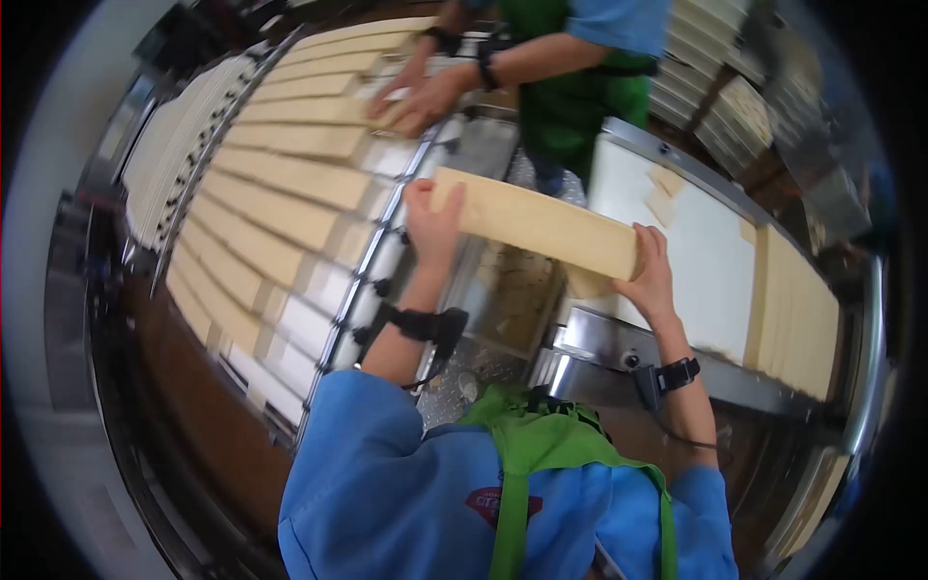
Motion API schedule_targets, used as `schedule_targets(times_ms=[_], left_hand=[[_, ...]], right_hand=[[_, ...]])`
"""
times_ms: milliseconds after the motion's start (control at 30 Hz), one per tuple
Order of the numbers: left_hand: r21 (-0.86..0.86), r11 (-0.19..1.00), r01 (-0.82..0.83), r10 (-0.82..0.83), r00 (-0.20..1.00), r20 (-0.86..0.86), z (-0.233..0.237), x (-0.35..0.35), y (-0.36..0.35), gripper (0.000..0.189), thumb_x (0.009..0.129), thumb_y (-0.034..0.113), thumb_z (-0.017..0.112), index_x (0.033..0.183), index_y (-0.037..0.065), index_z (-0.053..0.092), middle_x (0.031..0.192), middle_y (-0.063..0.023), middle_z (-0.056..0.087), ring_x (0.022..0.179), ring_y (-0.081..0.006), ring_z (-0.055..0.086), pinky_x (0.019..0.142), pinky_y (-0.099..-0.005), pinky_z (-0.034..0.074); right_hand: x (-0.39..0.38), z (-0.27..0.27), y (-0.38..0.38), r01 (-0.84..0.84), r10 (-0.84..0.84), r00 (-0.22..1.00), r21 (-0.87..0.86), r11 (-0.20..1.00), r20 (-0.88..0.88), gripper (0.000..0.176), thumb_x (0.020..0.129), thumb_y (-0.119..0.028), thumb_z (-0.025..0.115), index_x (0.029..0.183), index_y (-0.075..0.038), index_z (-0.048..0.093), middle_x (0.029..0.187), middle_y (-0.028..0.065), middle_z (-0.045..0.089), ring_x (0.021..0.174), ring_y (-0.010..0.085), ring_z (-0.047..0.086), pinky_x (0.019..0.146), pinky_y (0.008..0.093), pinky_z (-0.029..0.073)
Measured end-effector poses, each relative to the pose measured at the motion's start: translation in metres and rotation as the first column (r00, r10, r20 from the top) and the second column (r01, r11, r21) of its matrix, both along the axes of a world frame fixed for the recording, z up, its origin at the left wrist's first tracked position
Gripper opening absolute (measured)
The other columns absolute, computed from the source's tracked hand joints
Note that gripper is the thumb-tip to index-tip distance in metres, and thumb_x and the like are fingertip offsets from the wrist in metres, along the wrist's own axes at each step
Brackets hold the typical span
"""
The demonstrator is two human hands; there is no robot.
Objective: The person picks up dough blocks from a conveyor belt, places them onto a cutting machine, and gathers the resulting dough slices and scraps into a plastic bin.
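A long pale-yellow strip that looks like a dough sheet is stretched between my two hands, tilted down to the right. My left hand is closed on its left end, thumb and fingers pinching the edge. At the other end, my right hand grips the corner with the thumb underneath. Beneath the strip lies a metal tray or bin with pale scraps in it. On my left, several similar strips lie in a row across a conveyor.
A co-worker's hands touch a strip at the conveyor's far end. To my right is a white work surface with small pale pieces and a row of upright strips. A metal rail edges the conveyor.
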State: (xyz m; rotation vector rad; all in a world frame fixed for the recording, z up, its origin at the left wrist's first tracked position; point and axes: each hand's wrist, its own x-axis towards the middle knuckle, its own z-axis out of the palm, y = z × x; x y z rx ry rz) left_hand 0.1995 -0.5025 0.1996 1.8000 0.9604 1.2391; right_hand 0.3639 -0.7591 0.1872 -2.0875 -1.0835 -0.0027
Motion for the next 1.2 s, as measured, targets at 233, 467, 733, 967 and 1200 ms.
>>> schedule_targets(times_ms=[233, 467, 733, 967, 1200], left_hand=[[0.067, 0.926, -0.372, 0.352, 0.912, 0.209, 0.036, -0.314, 0.115, 0.019, 0.087, 0.019, 0.054, 0.089, 0.001, 0.059, 0.079, -0.0004, 0.057, 0.073, -0.0063, 0.051, 0.065, -0.0190, 0.041], [-0.371, 0.810, -0.454, 0.407, 0.891, -0.200, -0.028, -0.551, 0.180, 0.036, 0.088, 0.029, 0.050, 0.091, -0.004, 0.063, 0.080, -0.0054, 0.062, 0.071, -0.0093, 0.054, 0.065, -0.0238, 0.043], [-0.219, 0.958, -0.185, 0.053, 0.864, -0.501, -0.045, -0.557, 0.208, 0.033, 0.088, 0.032, 0.046, 0.088, 0.001, 0.057, 0.077, -0.0041, 0.058, 0.074, -0.0110, 0.051, 0.066, -0.0267, 0.041], [-0.032, 0.992, -0.122, 0.063, 0.698, -0.713, -0.051, -0.566, 0.209, 0.036, 0.087, 0.035, 0.045, 0.084, 0.000, 0.055, 0.080, -0.0163, 0.058, 0.075, -0.0278, 0.056, 0.068, -0.0363, 0.043], [0.321, 0.886, 0.334, 0.255, 0.228, -0.940, -0.008, -0.571, 0.210, 0.031, 0.081, 0.032, 0.050, 0.080, 0.003, 0.059, 0.099, -0.0137, 0.054, 0.102, -0.0306, 0.045, 0.083, -0.0387, 0.037]], right_hand=[[-0.189, 0.019, 0.137, -0.610, 0.654, 0.687, 0.239, 0.756, -0.315, 0.050, 0.064, -0.017, 0.070, 0.110, -0.002, 0.054, 0.109, 0.0132, 0.047, 0.101, 0.0269, 0.050, 0.087, 0.0324, 0.041], [-0.413, 0.007, 0.184, -0.695, 0.326, -0.128, 0.319, 0.644, -0.937, 0.030, 0.073, -0.003, 0.065, 0.100, 0.001, 0.052, 0.095, 0.0057, 0.048, 0.079, 0.0158, 0.057, 0.061, 0.0261, 0.055], [-0.450, -0.002, 0.191, -0.682, 0.079, -0.201, 0.197, 0.704, -0.976, 0.035, 0.074, -0.002, 0.061, 0.105, -0.001, 0.045, 0.092, 0.0054, 0.047, 0.080, 0.0145, 0.056, 0.061, 0.0253, 0.054], [-0.459, -0.001, 0.194, -0.668, 0.138, -0.184, 0.227, 0.709, -0.973, 0.036, 0.075, -0.002, 0.060, 0.107, -0.001, 0.044, 0.097, 0.0072, 0.044, 0.084, 0.0171, 0.055, 0.065, 0.0258, 0.053], [-0.469, 0.001, 0.205, -0.686, 0.124, -0.086, 0.149, 0.712, -0.989, 0.036, 0.071, 0.006, 0.057, 0.105, 0.000, 0.046, 0.097, 0.0070, 0.047, 0.083, 0.0173, 0.055, 0.067, 0.0267, 0.053]])
